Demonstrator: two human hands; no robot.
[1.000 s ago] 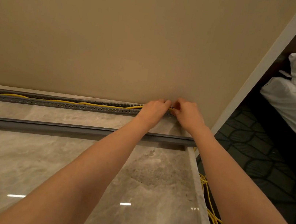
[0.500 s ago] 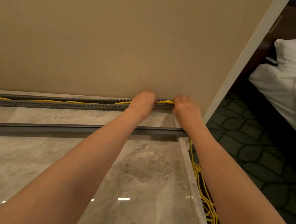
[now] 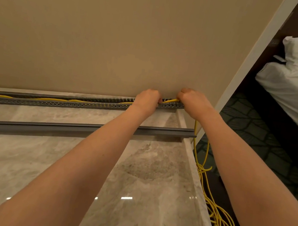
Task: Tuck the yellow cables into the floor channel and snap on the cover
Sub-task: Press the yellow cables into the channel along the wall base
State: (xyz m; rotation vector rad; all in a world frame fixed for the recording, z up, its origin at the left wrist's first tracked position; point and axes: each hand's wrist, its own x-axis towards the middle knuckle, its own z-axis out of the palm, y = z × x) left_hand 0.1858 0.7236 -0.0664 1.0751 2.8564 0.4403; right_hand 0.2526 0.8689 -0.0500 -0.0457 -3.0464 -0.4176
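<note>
Right hand point(image 3: 192, 102) risen; curled fingers point(image 3: 181, 95), left hand point(image 3: 147, 101) too, pinch cables point(image 3: 171, 100).

One head-worn wide-angle camera supplies the only view. It sits above the marble floor point(image 3: 19, 171), facing forward and down toward the wall point(image 3: 99, 28) base. The floor channel point(image 3: 49, 103) crosses mid-frame, near; the floor's right edge meets carpet point(image 3: 258, 129) at frame right.
</note>
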